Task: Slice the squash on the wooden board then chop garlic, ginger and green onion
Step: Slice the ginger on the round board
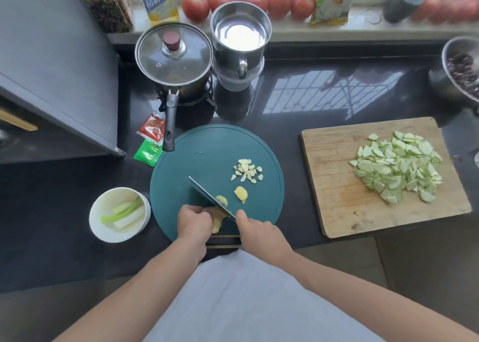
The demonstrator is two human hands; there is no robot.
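On the dark bench [324,100] a round teal board [207,155] lies in front of the person, and both hands work at its 6 o'clock edge. The left hand [193,223] curls its fingers [201,216] down over a knob of ginger [217,218], holding it against the board. The right hand [256,231] grips the handle of a knife [207,195], whose blade runs from the hand toward 10 o'clock and rests on the ginger just beside the left fingertips. Two cut ginger slices [241,194] lie on the board just at 1 o'clock of the hands, one touching the blade and the other a little apart from it. Chopped garlic [246,170] sits in a small heap near the board's centre, toward 2 o'clock of the ginger slices. At 9 o'clock of the teal board a white bowl [103,227] holds lengths of green onion [123,212], uncut. At 3 o'clock lies the wooden board [337,186], with the sliced squash [399,165] piled on its right half. At 12 o'clock stand a lidded saucepan [173,56] and, just beside it, a steel mug [239,36]; two sauce packets [150,139] lie by the saucepan's handle. A row of tomatoes [248,2] lines the windowsill behind.
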